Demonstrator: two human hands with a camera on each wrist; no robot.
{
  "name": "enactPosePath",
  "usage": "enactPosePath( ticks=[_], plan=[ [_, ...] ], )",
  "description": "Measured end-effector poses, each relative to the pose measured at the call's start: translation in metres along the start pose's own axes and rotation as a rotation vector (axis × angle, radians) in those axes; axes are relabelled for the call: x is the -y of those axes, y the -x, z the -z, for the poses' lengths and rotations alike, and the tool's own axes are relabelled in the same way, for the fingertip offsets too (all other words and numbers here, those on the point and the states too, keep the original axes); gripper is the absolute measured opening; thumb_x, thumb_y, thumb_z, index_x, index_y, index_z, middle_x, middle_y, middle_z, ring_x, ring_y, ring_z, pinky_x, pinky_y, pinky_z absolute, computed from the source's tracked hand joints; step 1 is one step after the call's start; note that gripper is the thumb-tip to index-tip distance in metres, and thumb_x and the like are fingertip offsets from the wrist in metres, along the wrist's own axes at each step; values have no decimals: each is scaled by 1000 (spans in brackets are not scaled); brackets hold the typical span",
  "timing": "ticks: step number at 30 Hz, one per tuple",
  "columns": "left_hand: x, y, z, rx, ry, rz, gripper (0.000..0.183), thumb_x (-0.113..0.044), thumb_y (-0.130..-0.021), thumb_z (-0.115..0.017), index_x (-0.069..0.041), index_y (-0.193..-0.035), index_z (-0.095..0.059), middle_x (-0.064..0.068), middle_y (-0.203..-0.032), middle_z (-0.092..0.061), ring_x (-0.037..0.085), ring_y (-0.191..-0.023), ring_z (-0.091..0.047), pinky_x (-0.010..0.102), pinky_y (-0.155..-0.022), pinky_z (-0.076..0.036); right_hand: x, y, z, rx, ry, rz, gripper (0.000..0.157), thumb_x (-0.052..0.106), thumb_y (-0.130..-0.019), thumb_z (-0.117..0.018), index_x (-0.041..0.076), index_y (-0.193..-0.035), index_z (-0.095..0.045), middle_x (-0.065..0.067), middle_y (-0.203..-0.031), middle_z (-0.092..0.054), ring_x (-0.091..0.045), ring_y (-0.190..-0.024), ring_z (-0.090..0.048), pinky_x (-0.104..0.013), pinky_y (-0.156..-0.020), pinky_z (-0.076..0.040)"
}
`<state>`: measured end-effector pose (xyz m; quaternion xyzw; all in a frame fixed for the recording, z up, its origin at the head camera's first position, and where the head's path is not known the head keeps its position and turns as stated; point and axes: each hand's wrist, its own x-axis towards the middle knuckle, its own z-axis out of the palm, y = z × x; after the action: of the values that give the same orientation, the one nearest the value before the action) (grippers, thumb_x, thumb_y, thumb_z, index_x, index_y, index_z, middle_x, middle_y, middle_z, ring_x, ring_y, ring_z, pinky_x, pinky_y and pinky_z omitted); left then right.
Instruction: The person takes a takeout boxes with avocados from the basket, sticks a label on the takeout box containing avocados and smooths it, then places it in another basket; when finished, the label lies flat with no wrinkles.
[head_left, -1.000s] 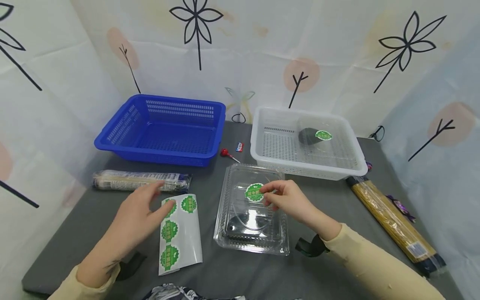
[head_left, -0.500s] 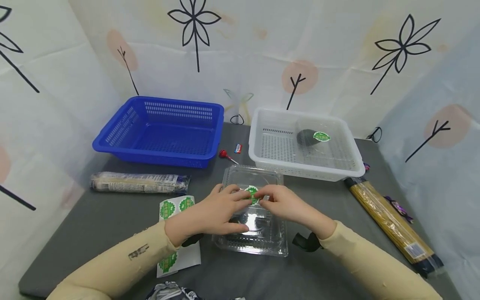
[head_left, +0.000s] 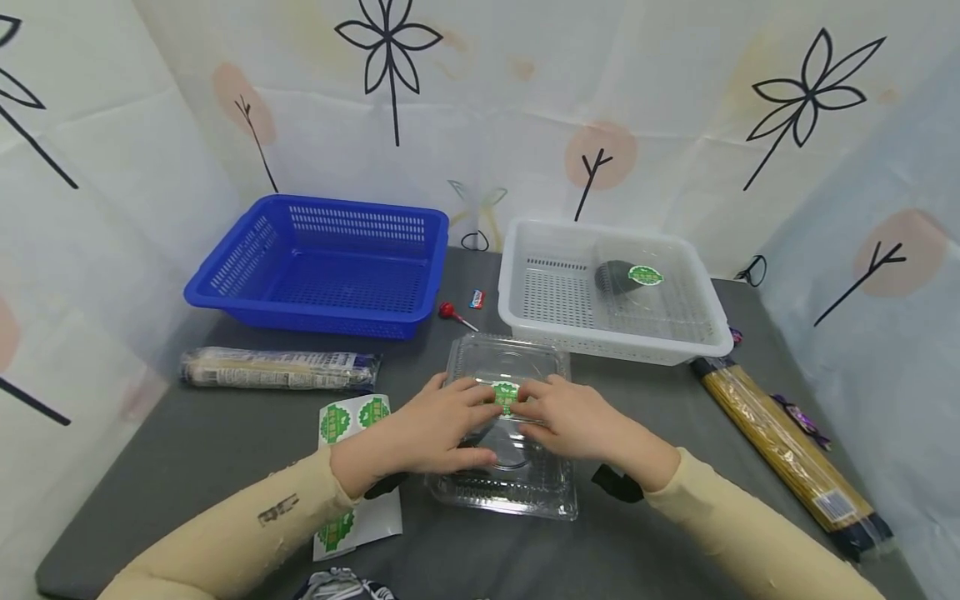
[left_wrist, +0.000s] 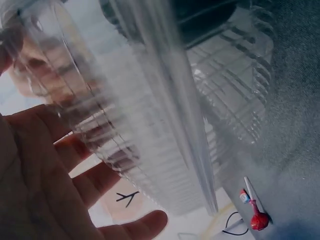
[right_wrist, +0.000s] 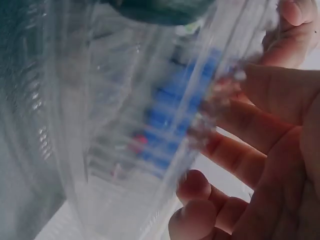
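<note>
A clear plastic clamshell box [head_left: 517,497] lies closed on the table in the head view, with a round green and white sticker [head_left: 505,395] on its lid. A dark, rounded item [right_wrist: 162,7] shows inside through the clear wall in the right wrist view. From the left, my left hand [head_left: 431,427] lies over the lid, its fingertips at the sticker's left edge. Opposite it, my right hand [head_left: 573,418] touches the lid with its fingers at the sticker's right side. A sheet of green stickers [head_left: 381,518] lies partly under the left forearm.
At the back stand a blue basket [head_left: 330,321] and a white basket [head_left: 615,346], the latter holding another stickered box [head_left: 626,287]. A noodle packet [head_left: 281,369] lies left, a spaghetti packet [head_left: 783,454] right. A red lollipop [head_left: 447,311] sits behind the box.
My left hand has swung right from above the sticker sheet onto the lid. My right hand, earlier with fingers at the sticker, now lies lower with its fingers spread on the lid.
</note>
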<state>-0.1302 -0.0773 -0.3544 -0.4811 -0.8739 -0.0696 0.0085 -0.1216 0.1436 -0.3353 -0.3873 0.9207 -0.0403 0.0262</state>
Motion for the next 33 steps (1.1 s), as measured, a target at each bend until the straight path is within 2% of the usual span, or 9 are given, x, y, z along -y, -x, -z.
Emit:
enactPosePath(
  ticks=[4, 7, 11, 14, 19, 22, 26, 31, 33],
  plan=[
    [3, 2, 1, -32, 24, 3, 50, -54, -85, -41, -16, -114, -55, -4, -119, -46, 14, -116, -38, 54, -93, -29, -5, 7, 1, -52, -36, -6, 23, 30, -81, -59, 16, -98, -67, 5, -99, -56, -12, -77, -45, -22, -55, -39],
    [5, 8, 3, -84, 91, 7, 39, -48, -87, -42, -17, -103, -58, -1, -122, -47, 18, -119, -37, 53, -95, -28, -17, 16, 3, -193, -201, -69, 14, 23, -81, -60, 14, -87, -68, 6, -90, -57, -9, -77, -47, -23, -59, -42],
    [9, 21, 2, -255, 263, 75, 29, -38, -86, -51, -13, -99, -58, 7, -124, -44, 22, -117, -40, 44, -93, -34, -49, 34, 6, -614, -528, -339, 5, 8, -80, -60, 4, -83, -64, 6, -78, -58, -3, -66, -50, -18, -54, -44],
    [10, 34, -2, -357, 482, 224, 36, -35, -84, -56, -11, -111, -52, 4, -123, -40, 17, -111, -42, 39, -87, -40, -80, 51, 3, -1016, -790, -583, 7, 1, -80, -59, -2, -86, -57, 4, -71, -55, -3, -55, -48, -15, -45, -41],
    [4, 48, -10, -355, 822, 510, 56, -41, -80, -59, -23, -128, -36, 2, -123, -34, 22, -104, -42, 35, -80, -44, -123, 73, -13, -1481, -1148, -902, 21, 7, -80, -59, 9, -97, -46, -2, -72, -45, -8, -43, -40, -18, -32, -34],
    [-1, 49, -15, -298, 921, 615, 66, -41, -77, -62, -29, -132, -27, 9, -127, -33, 26, -102, -45, 34, -76, -45, -137, 80, -22, -1514, -1235, -1119, 30, 18, -82, -58, 17, -106, -39, -1, -77, -39, -11, -37, -32, -24, -31, -30],
    [-8, 47, -20, -223, 1015, 678, 74, -37, -76, -65, -33, -135, -21, 16, -132, -29, 22, -91, -52, 34, -66, -46, -149, 83, -28, -1394, -1323, -1294, 43, 29, -83, -56, 25, -117, -31, 1, -87, -37, -12, -41, -33, -24, -32, -32],
    [-13, 45, -25, -159, 1106, 640, 79, -24, -77, -66, -34, -137, -16, 19, -133, -27, 12, -57, -47, 29, -47, -43, -165, 82, -39, -1309, -1416, -1266, 51, 26, -83, -56, 28, -126, -29, -1, -96, -39, -10, -45, -42, -24, -34, -39],
    [-16, 43, -20, -145, 1108, 624, 79, -18, -77, -64, -32, -138, -16, 22, -117, -43, 11, -50, -43, 30, -43, -42, -180, 83, -56, -1317, -1399, -1195, 54, 26, -82, -58, 27, -128, -30, -2, -99, -41, -9, -45, -44, -23, -36, -42]
  ],
)
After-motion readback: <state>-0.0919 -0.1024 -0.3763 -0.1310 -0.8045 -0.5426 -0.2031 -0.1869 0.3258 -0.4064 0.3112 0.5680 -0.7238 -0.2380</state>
